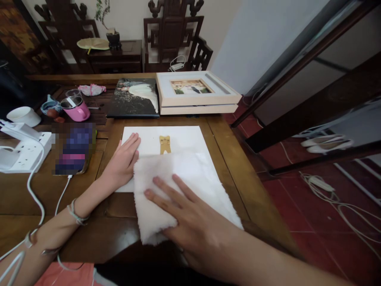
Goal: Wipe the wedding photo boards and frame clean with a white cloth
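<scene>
A white sheet or board (pixel 184 137) lies on the wooden table, with a flat gold animal-shaped figure (pixel 164 143) on it. My left hand (pixel 123 163) rests on the board's left edge, fingers stretched out and holding nothing. A fluffy white cloth (pixel 205 171) covers the near part of the board and hangs past its near edge. On top of the cloth, my right hand (pixel 190 214) lies flat with its fingers spread, pressing on it. Whatever is under the cloth is hidden.
Behind the board are a dark picture panel (pixel 133 97) and stacked white frames (pixel 199 101). To the left stand a phone (pixel 76 149) on a charging cable, a white power strip (pixel 29 153) and a pink mug (pixel 76 109). The table's right edge (pixel 253 174) drops to a red floor.
</scene>
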The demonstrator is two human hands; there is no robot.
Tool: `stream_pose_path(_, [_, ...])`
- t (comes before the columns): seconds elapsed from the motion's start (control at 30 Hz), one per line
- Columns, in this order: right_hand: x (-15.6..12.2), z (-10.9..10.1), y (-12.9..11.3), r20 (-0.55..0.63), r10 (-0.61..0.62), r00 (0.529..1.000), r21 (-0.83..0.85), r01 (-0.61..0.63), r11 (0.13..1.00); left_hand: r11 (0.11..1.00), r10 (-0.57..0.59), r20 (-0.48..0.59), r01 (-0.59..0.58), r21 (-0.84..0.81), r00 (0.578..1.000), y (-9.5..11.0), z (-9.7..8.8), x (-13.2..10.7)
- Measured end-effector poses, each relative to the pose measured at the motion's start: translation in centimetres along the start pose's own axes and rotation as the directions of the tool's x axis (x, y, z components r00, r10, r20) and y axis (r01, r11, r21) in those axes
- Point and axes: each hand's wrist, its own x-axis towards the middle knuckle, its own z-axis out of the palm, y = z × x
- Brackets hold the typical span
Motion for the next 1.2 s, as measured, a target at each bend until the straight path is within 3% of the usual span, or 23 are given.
stream_pose_path(0.07, [0.0,-0.8,0.6,0.025,0.016,1.0,0.04,-0.017,0.999,1.0,0.0,0.003,0.0,0.002,1.0,0.0,-0.1,0.0])
stream_pose_path(0.17, [1.3,-1.4,3.6,0.03,0.067,0.997,0.001,-0.067,0.998,1.0,0.006,-0.004,-0.006,0.004,1.0,-0.3,0.1,-0.1])
stream_pose_path(0.33, [5.1,-0.9,8.0,-0.121,0.171,0.978,-0.129,-0.186,0.974,0.999,0.017,-0.119,-0.021,-0.025,0.993,0.0,0.5,-0.4])
stream_pose_path(0.43, [7.0,0.0,8.1,-0.196,0.293,0.936,-0.197,-0.331,0.923,0.993,-0.005,-0.242,-0.024,-0.116,0.97,0.3,0.5,-0.5])
stream_pose_path(0.5, [7.7,0.6,7.1,-0.199,0.316,0.928,-0.247,-0.36,0.9,0.963,-0.085,-0.324,-0.006,-0.269,0.942,0.3,0.5,-0.3])
stream_pose_path(0.63, [6.4,1.2,4.1,-0.023,0.122,0.992,-0.233,-0.124,0.964,0.743,-0.33,-0.374,-0.005,-0.669,0.866,0.1,0.8,0.5])
stream_pose_path(0.73, [3.6,0.7,2.2,0.084,-0.061,0.995,-0.103,0.07,0.992,0.632,-0.409,-0.321,0.011,-0.775,0.854,0.2,0.9,0.9])
stream_pose_path(0.83, [0.8,-0.5,1.3,0.063,-0.123,0.99,0.034,0.122,0.992,0.75,-0.362,-0.296,0.087,-0.656,0.884,0.2,0.7,0.7])
stream_pose_path(0.9, [-0.2,-1.2,1.5,0.018,-0.078,0.997,0.074,0.077,0.994,0.887,-0.238,-0.272,0.094,-0.451,0.932,0.1,0.5,0.4])
stream_pose_path(0.97, [-0.5,-1.6,2.4,-0.012,-0.004,1.0,0.063,0.004,0.998,0.969,-0.108,-0.199,0.058,-0.242,0.974,-0.2,0.5,0.1])
stream_pose_path(1.07, [0.2,-1.3,4.9,-0.095,0.09,0.991,-0.028,-0.093,0.995,0.998,-0.034,-0.094,0.029,-0.049,0.995,-0.6,0.7,-0.1])
stream_pose_path(1.2, [3.0,-0.7,8.5,-0.237,0.185,0.954,-0.061,-0.205,0.977,1.0,-0.014,-0.092,0.015,0.009,0.996,-0.6,0.9,-0.3])
